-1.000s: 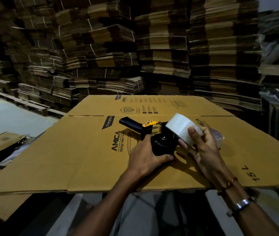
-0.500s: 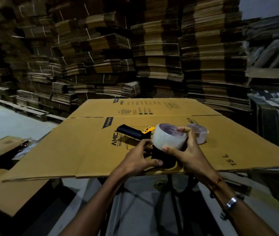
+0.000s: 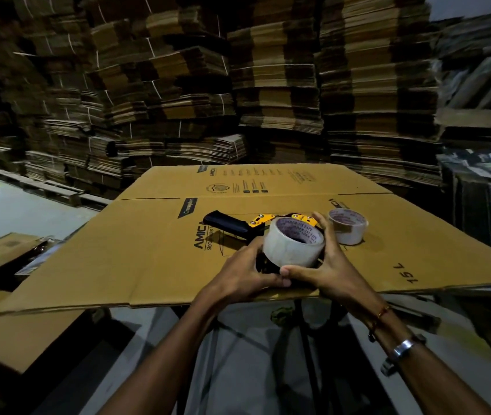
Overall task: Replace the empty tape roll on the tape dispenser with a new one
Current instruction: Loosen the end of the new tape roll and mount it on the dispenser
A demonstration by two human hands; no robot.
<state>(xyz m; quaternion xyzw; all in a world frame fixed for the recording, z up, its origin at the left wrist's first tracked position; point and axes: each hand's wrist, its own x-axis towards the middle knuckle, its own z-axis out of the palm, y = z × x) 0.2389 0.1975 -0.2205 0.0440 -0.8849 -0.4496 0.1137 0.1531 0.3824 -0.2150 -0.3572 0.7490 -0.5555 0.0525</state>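
A black tape dispenser [image 3: 232, 227] with yellow metal parts lies on a flattened cardboard box [image 3: 148, 253]; its handle points left. A full roll of clear tape [image 3: 290, 247] lies flat over the dispenser's round hub end. My right hand [image 3: 325, 268] grips this roll, thumb at its near side and fingers round its far side. My left hand [image 3: 245, 271] holds the dispenser body just below and left of the roll, its fingers curled round it. A second, thinner tape roll [image 3: 348, 226] stands on the cardboard just right of my right hand.
The cardboard sheet rests on a stand with dark metal legs [image 3: 301, 339] under its near edge. Tall stacks of flattened cartons [image 3: 268, 85] fill the background. More cardboard [image 3: 13, 324] lies low at the left, over a grey floor [image 3: 13, 211].
My right hand has turned the full roll from upright to lying flat and brought it down over the dispenser's hub. My left hand stayed on the dispenser. The camera moved nearer.
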